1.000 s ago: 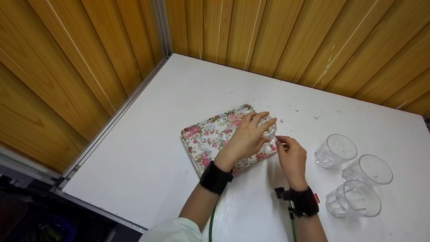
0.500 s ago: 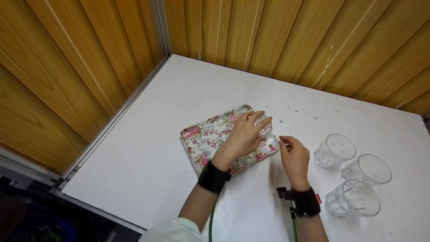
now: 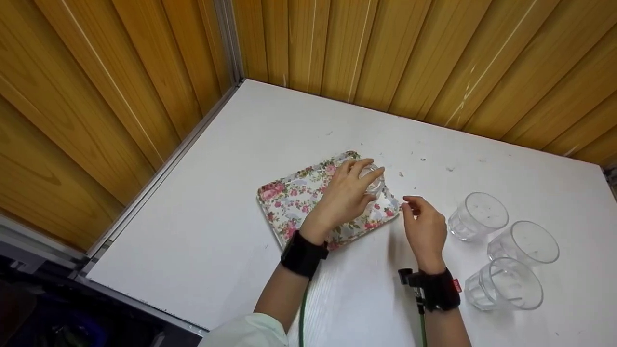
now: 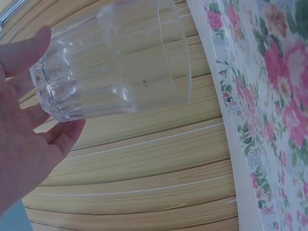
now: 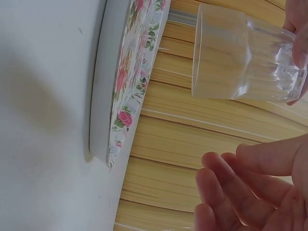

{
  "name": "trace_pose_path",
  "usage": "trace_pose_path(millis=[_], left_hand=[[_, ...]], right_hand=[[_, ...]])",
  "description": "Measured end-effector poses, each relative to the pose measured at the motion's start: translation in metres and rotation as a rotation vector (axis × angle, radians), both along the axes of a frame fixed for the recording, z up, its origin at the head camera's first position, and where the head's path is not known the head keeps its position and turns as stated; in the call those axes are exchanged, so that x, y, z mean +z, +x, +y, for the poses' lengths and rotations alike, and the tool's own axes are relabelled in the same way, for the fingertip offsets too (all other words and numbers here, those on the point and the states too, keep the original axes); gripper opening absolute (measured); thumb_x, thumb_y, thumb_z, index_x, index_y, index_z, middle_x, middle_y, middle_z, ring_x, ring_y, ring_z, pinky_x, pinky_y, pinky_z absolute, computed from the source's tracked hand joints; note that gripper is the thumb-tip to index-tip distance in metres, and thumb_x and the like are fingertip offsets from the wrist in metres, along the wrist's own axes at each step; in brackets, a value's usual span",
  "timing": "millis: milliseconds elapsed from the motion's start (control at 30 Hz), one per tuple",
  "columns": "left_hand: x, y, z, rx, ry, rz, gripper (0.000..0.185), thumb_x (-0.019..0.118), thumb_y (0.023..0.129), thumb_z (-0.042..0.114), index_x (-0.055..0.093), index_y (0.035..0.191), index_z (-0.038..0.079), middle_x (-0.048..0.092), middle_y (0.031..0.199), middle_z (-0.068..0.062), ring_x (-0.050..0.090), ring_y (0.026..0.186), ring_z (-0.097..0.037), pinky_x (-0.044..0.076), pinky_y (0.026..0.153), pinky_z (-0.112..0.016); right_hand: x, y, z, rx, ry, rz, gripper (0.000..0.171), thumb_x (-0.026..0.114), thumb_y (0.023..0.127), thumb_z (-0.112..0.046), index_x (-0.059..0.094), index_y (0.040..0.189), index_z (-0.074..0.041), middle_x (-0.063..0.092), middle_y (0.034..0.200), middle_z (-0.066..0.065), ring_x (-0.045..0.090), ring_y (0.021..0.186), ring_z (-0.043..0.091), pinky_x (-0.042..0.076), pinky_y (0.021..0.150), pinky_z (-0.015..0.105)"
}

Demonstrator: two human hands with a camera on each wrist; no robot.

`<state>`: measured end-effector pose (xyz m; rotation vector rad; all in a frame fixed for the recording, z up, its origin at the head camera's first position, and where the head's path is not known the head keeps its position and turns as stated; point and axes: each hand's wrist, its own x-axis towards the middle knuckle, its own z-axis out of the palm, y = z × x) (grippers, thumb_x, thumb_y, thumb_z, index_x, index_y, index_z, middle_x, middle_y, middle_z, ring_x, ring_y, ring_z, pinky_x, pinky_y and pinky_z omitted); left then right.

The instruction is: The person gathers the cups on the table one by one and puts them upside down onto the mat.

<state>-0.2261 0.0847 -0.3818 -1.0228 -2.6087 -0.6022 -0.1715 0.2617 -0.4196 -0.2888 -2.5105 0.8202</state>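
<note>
Clamping fingers of left hand [image 3: 340,195] on mouth-down glass [image 4: 115,62] over 2 o'clock of tray [image 3: 289,195]; hovering right hand [image 3: 426,233] by its 4, with fingers loosely bunched.

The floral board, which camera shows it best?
The head view: it takes in most of the floral board, though the left hand hides part. The left wrist view gives only a close-up stretch of its pattern, cut off by the frame; the right wrist view shows one corner, nearly edge-on.
</note>
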Motion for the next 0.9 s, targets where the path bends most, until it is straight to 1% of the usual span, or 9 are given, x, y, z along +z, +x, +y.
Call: trace_pose_path(millis=[133,267,433,700,900], left_hand=[[-0.0015,-0.0002,-0.0014,-0.007,0.015,0.016,0.048,0.062,0.086,0.029,0.048,0.131,0.026,0.039,0.138,-0.007,0.035,0.126,-0.027,0.028,0.107,-0.038],[-0.0019,-0.0002,-0.0022,-0.015,0.022,0.022,0.047,0.062,0.085,0.028,0.049,0.130,0.028,0.039,0.138,-0.008,0.035,0.125,-0.028,0.029,0.107,-0.038],[-0.0017,-0.0004,-0.0032,-0.008,0.018,-0.001,0.047,0.062,0.086,0.027,0.049,0.130,0.029,0.038,0.139,-0.007,0.034,0.126,-0.026,0.029,0.107,-0.037],[-0.0014,-0.0016,-0.0066,0.007,0.024,-0.027,0.043,0.062,0.086,0.026,0.052,0.127,0.033,0.037,0.140,-0.007,0.034,0.126,-0.026,0.030,0.105,-0.043],[-0.0015,-0.0018,-0.0091,0.012,0.016,-0.035,0.042,0.061,0.086,0.027,0.052,0.127,0.033,0.037,0.140,-0.007,0.033,0.127,-0.027,0.028,0.106,-0.043]], right_hand=[[-0.0004,0.0004,0.0014,0.000,0.004,0.013,0.016,0.062,0.083,-0.011,0.069,0.096,-0.005,0.069,0.079,0.011,0.065,0.071,0.025,0.043,0.052,0.036],[0.0003,0.0008,0.0018,-0.003,0.006,0.010,0.016,0.062,0.083,-0.012,0.069,0.096,-0.005,0.069,0.078,0.011,0.066,0.071,0.025,0.042,0.051,0.034],[0.0015,0.0015,0.0026,-0.008,0.001,-0.011,0.017,0.061,0.084,-0.013,0.069,0.097,-0.006,0.069,0.079,0.010,0.065,0.071,0.024,0.040,0.051,0.032],[0.0022,0.0021,0.0045,-0.015,-0.005,-0.043,0.016,0.061,0.084,-0.014,0.069,0.096,-0.007,0.070,0.080,0.010,0.065,0.071,0.024,0.041,0.053,0.033],[0.0031,0.0027,0.0051,-0.023,-0.001,-0.043,0.015,0.060,0.084,-0.014,0.070,0.094,-0.008,0.069,0.079,0.010,0.064,0.071,0.024,0.040,0.052,0.032]])
